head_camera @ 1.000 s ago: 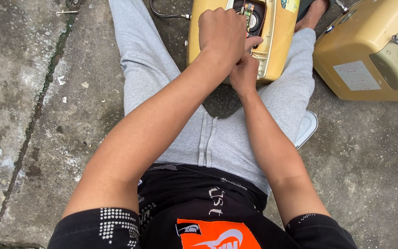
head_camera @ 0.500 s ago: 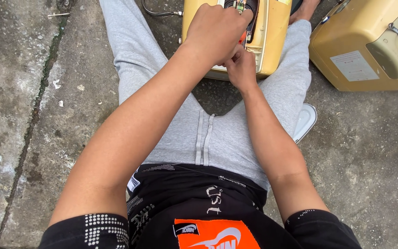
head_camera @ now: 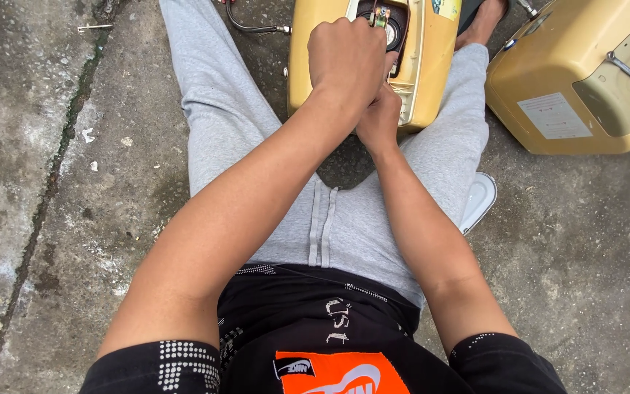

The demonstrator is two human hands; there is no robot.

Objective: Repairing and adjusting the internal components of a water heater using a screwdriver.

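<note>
A yellow scooter housing with a dark round opening lies on the ground between my grey-trousered legs. My left hand is a closed fist on top of it, right at the opening. A small metal tip shows past its knuckles, and the rest of what it grips is hidden. My right hand sits just under the left wrist, fingers curled against the housing's lower edge.
A second, larger yellow body panel with a metal latch lies at the right. A black cable runs into the housing at the top left. A white sandal lies by my right thigh. The ground is cracked concrete.
Both hands stay on the housing. My left fist has turned slightly over the opening, and the view has shifted a little.
</note>
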